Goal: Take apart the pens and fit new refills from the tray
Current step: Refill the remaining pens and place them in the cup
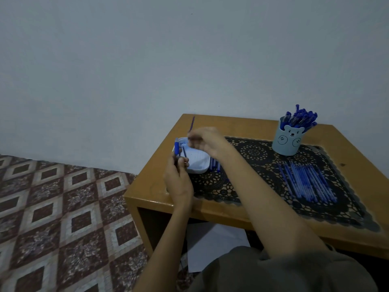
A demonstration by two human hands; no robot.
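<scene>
Over the tray (197,163), my left hand (179,180) grips the pen (176,148) upright; my right hand (207,142) pinches a refill (192,123), probably to line them up.

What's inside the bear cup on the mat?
Blue pens stand packed in the cup, their capped ends sticking out above the rim. The cup's wall hides their lower parts and the bottom.

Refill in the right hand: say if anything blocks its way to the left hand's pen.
Nothing visible does. The right hand holds the refill above and right of the pen in the left hand.
</scene>
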